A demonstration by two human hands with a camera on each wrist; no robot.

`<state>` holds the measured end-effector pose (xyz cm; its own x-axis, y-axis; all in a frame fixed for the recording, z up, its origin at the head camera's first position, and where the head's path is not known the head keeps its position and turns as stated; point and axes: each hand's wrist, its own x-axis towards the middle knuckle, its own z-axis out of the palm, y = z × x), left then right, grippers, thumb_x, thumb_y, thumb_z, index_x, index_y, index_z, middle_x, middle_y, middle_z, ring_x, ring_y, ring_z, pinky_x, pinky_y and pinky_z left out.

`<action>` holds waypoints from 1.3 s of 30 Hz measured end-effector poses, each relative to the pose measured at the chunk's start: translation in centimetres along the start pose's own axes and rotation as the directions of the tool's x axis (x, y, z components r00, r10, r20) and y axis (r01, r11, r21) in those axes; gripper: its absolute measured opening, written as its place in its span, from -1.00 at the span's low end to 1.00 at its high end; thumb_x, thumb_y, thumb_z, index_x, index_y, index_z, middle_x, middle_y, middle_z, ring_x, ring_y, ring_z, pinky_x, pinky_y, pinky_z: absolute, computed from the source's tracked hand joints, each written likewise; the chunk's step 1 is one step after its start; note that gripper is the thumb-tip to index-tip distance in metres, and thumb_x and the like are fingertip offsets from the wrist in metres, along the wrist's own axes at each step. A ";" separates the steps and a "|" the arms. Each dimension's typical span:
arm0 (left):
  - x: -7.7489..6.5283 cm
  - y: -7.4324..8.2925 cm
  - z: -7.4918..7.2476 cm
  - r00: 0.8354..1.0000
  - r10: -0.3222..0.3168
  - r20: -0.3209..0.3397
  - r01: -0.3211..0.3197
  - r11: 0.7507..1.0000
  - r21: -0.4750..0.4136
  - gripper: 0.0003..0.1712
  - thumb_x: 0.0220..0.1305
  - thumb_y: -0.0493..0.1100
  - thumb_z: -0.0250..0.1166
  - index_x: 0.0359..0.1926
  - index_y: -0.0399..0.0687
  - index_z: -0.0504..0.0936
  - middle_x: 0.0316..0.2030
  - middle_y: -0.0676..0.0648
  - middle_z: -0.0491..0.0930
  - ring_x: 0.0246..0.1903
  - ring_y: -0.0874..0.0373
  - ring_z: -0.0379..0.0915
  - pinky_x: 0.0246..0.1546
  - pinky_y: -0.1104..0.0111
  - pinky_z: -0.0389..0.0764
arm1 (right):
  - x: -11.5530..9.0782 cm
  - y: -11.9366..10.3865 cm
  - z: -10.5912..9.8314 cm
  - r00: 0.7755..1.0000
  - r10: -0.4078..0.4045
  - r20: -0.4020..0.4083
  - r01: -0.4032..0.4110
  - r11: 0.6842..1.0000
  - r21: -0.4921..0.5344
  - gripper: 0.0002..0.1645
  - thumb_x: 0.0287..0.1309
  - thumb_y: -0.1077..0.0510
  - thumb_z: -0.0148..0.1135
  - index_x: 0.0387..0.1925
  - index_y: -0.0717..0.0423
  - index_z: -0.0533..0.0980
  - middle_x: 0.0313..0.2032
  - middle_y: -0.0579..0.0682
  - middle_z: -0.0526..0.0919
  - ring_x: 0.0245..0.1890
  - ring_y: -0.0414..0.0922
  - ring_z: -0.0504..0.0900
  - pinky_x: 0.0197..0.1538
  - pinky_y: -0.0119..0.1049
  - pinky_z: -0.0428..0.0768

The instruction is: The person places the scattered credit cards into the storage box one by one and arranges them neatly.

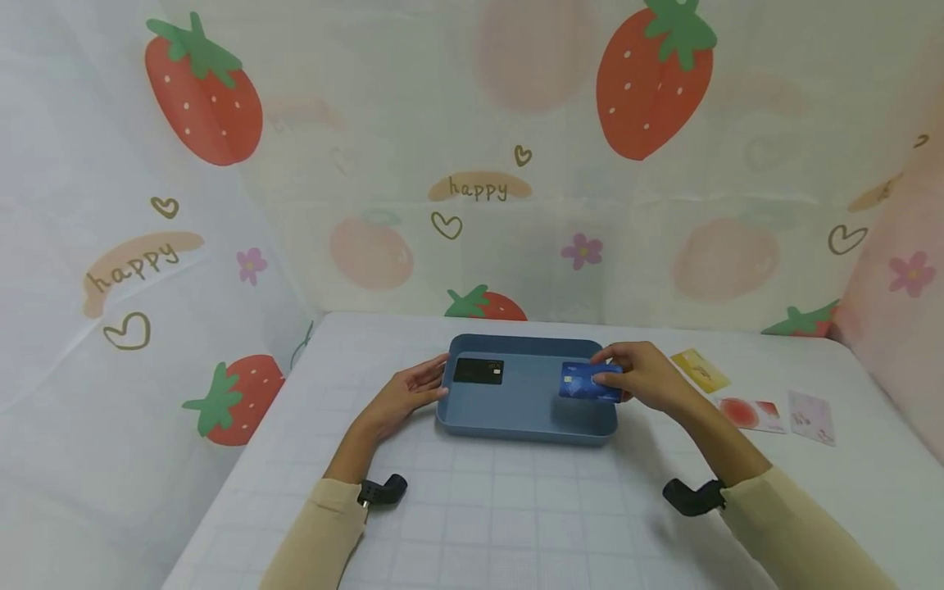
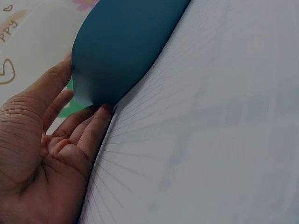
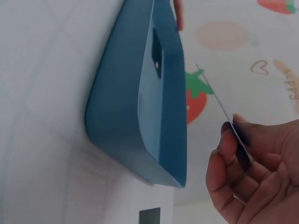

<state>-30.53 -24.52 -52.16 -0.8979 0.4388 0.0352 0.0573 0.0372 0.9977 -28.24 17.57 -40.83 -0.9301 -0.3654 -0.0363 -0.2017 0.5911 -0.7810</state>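
Note:
My right hand [image 1: 642, 373] pinches a blue bank card [image 1: 583, 380] between thumb and fingers, over the right part of a blue-grey tray [image 1: 527, 403]. In the right wrist view the card [image 3: 220, 103] shows edge-on, raised apart from the tray wall [image 3: 117, 88]. A black bank card [image 1: 472, 371] lies flat inside the tray at its left. My left hand [image 1: 401, 397] rests against the tray's left end. From the left wrist, its fingertips touch the outer wall [image 2: 117, 46], some low down by the table.
Right of the tray, a yellow card [image 1: 701, 370], a white card with red patterns [image 1: 748, 414] and a pale pink card [image 1: 811, 416] lie on the white table [image 1: 501, 516]. A strawberry-print curtain [image 1: 383, 123] hangs behind the table.

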 end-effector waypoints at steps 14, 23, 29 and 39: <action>-0.3 0.2 -0.2 1.000 -0.013 -0.014 0.014 1.000 0.009 -0.20 0.40 -0.28 0.32 0.56 -0.08 0.20 0.52 -0.16 0.18 0.48 -0.02 0.15 0.32 0.38 0.38 | 3.1 -0.3 1.3 1.000 -0.010 -0.008 0.010 1.000 -0.023 -0.69 0.27 0.22 0.38 0.01 0.27 0.65 -0.07 0.26 0.71 -0.48 -0.09 0.58 -0.43 -0.20 0.69; -0.2 0.3 0.0 1.000 -0.017 -0.015 0.017 1.000 0.007 -0.19 0.38 -0.27 0.34 0.56 -0.08 0.20 0.52 -0.14 0.18 0.48 -0.01 0.14 0.33 0.37 0.37 | 4.7 -0.9 2.2 1.000 0.011 0.006 -0.011 0.999 -0.046 -0.71 0.29 0.20 0.38 0.00 0.24 0.66 -0.04 0.26 0.71 -0.36 -0.06 0.58 -0.44 -0.27 0.66; -0.1 0.1 -0.1 1.000 -0.017 -0.010 0.017 1.000 -0.012 -0.20 0.38 -0.29 0.33 0.56 -0.08 0.22 0.53 -0.13 0.17 0.48 -0.01 0.14 0.34 0.34 0.37 | 5.6 -1.4 3.2 1.000 -0.006 0.010 0.007 0.999 -0.048 -0.72 0.26 0.22 0.39 -0.02 0.25 0.68 -0.05 0.26 0.70 -0.42 -0.07 0.56 -0.49 -0.33 0.62; -0.1 0.2 0.1 1.000 -0.020 -0.012 0.020 1.000 -0.001 -0.20 0.38 -0.27 0.33 0.56 -0.05 0.22 0.53 -0.11 0.18 0.48 0.01 0.15 0.34 0.34 0.37 | 6.9 -1.7 4.6 0.999 0.039 0.000 -0.039 0.997 -0.059 -0.72 0.26 0.22 0.40 -0.02 0.23 0.69 -0.10 0.21 0.67 -0.44 -0.08 0.54 -0.48 -0.33 0.66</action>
<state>-30.39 -24.48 -51.93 -0.9038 0.4276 0.0158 0.0388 0.0450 0.9982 -32.94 10.73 -42.57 -0.9374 -0.3420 -0.0665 -0.1833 0.6464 -0.7406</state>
